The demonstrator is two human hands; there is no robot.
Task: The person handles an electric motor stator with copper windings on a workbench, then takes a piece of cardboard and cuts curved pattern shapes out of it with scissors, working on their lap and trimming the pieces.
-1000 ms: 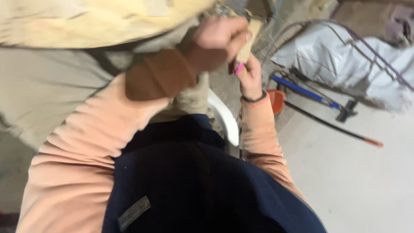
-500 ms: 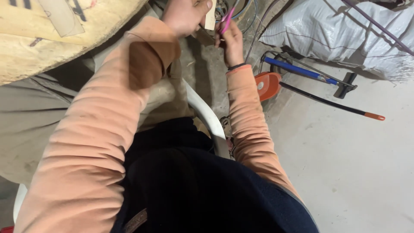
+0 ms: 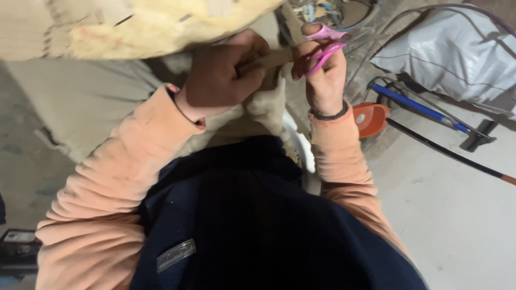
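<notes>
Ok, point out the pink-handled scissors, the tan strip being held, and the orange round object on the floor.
Pink-handled scissors (image 3: 321, 45): head view, on the pink handle loops.
Tan flat strip (image 3: 274, 57): head view, mid-length between the hands.
Orange round object (image 3: 371, 119): head view, on its top face.

We have only one view, from a camera on the person's head. It looks steeply down over the chest and the dark blue garment (image 3: 258, 225), which fills the near, lower part of the picture. It faces forward to the far side, where the left hand (image 3: 223, 75) and the right hand (image 3: 322, 75) appear close to the lens. At the right, farther away, the grey floor (image 3: 457, 215) shows. No second view shares this scene.
</notes>
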